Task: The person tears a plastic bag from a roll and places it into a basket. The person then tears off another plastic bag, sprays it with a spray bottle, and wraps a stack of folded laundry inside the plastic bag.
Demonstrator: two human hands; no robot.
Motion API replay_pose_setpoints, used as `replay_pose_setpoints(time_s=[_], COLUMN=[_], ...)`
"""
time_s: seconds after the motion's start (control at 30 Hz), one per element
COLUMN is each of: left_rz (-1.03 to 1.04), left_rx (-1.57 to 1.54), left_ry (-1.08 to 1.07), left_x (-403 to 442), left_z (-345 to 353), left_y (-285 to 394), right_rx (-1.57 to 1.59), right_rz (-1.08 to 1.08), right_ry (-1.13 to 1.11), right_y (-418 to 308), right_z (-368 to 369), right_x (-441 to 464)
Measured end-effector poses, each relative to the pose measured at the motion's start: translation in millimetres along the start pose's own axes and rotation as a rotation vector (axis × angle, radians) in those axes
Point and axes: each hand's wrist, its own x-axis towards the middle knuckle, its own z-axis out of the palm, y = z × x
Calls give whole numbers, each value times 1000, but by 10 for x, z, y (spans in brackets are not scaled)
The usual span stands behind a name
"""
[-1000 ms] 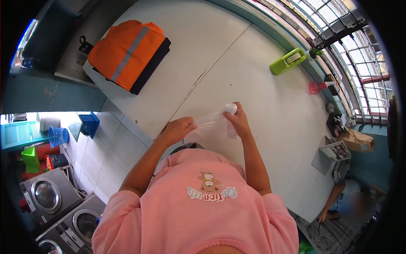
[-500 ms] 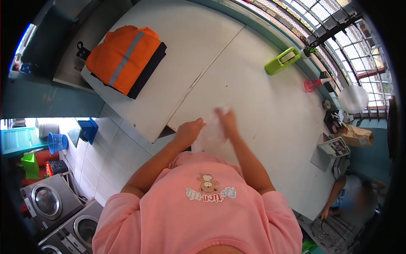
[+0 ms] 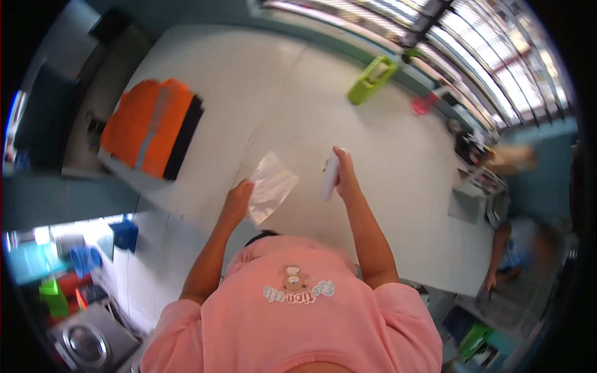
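Observation:
My left hand (image 3: 237,200) is closed on the edge of a clear plastic bag (image 3: 272,189), which hangs flat and slightly creased over the white table. To the right, my right hand (image 3: 346,174) has its fingers wrapped round a narrow white roll-shaped thing (image 3: 330,178); its exact kind is blurred. A gap of bare table separates the bag from the roll. Further off at the left lies a folded pile with an orange garment (image 3: 149,124) with a grey stripe on top and dark cloth beneath.
On the white table (image 3: 249,81) stand a green tape dispenser (image 3: 371,79) and a red spray bottle (image 3: 425,104) near the barred window. A person (image 3: 519,248) sits at the right. Washing machines (image 3: 93,339) and a blue basket (image 3: 85,261) are at the lower left.
My hands have moved apart; the plastic bag is now in my left hand alone and the white roll shows in my right. The view has turned, shifting the table's things left.

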Motion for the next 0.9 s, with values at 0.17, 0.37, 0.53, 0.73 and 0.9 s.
replay_pose_setpoints(time_s=[0.17, 0.37, 0.53, 0.73, 0.9], left_rz=[104, 121, 92, 50, -39], left_rx=[131, 222, 343, 340, 372], left_ry=[-119, -248, -220, -156, -170], left_x=[98, 123, 105, 27, 35], left_z=[221, 460, 608, 730, 741], left_y=[96, 396, 562, 628, 644], right_rx=[98, -710, -825, -715, -876], right_rz=[-38, -616, -982, -1185, -1087], right_ry=[79, 333, 780, 976, 1080], right_y=[-585, -1727, -2882, -3564, -3476], right_z=[-735, -1958, -2736, -3277, -3502], right_x=[-150, -166, -15, 569, 1022])
